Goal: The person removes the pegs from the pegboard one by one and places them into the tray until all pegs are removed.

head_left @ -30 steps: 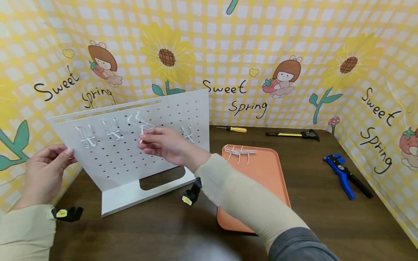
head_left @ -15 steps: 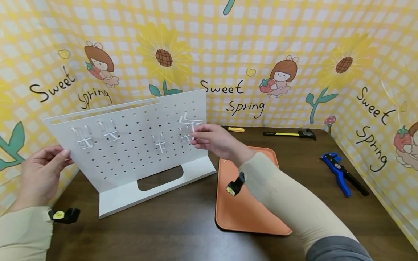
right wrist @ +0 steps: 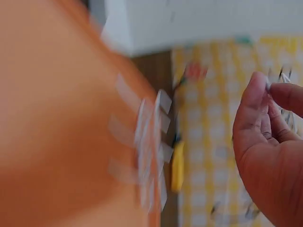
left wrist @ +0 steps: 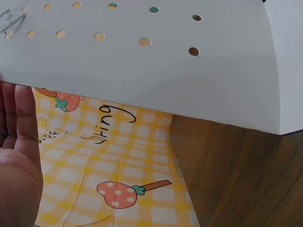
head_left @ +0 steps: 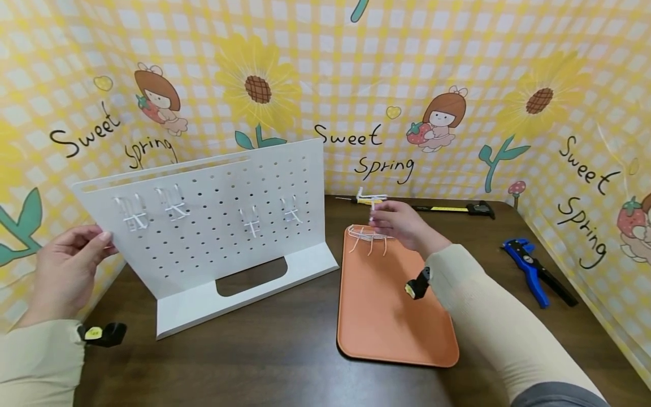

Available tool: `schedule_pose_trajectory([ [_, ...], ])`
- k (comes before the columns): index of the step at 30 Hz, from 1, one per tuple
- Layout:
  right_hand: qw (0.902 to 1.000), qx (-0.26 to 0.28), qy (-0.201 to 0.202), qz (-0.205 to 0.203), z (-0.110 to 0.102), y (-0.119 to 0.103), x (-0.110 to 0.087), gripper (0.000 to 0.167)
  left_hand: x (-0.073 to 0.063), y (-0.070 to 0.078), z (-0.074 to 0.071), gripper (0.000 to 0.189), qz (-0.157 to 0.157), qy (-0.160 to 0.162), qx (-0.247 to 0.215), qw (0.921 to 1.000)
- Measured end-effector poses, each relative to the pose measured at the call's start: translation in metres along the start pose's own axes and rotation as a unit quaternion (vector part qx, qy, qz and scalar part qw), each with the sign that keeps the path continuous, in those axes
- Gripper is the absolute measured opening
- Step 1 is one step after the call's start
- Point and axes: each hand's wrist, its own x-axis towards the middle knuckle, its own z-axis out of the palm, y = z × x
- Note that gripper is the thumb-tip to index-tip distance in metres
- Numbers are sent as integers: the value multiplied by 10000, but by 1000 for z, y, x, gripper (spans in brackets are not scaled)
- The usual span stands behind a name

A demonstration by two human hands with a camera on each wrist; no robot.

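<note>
A white pegboard stands on the table at the left, with several white wire hooks hanging in its holes, one of them a hook right of the middle. My left hand grips the board's left edge between thumb and fingers. Above the far end of the orange tray, my right hand pinches a white wire hook by its stem. More white wire, a hook rack with prongs, lies at the tray's far edge. In the right wrist view the fingers partly hide the held hook.
A yellow-handled screwdriver lies behind the tray. Beyond it is a black and yellow caliper-like tool. Blue and black wire-stripping pliers lie at the right. A checked cloth hangs around the table's back and sides.
My right hand has moved right with the hook, from in front of the pegboard, past its right edge, to above the tray. My left hand stays on the board's edge.
</note>
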Motion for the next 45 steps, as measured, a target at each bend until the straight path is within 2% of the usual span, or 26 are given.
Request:
schedule_pose_trajectory([
  [4, 9977, -557, 376, 122, -32, 22, 1, 22, 1, 0, 0, 9, 14, 22, -36, 10000],
  [7, 9960, -689, 520, 243, -48, 36, 1, 26, 0, 0, 0, 6, 16, 34, -51, 10000],
  [14, 9938, -887, 562, 376, -68, 57, 1, 26, 0, 1, 2, 4, 64, -3, -116, 9999],
  [31, 9944, -576, 308, 831, -69, 74, 2, 24, 0, 1, 2, 4, 79, 15, -207, 9998],
  [38, 9931, -762, 345, 824, -67, 75, 1, 23, -1, 0, 3, 4, 140, 39, -299, 9994],
  [45, 9907, -1025, 282, 846, -65, 75, 0, 14, -2, 1, 4, 6, 106, 57, -244, 9996],
])
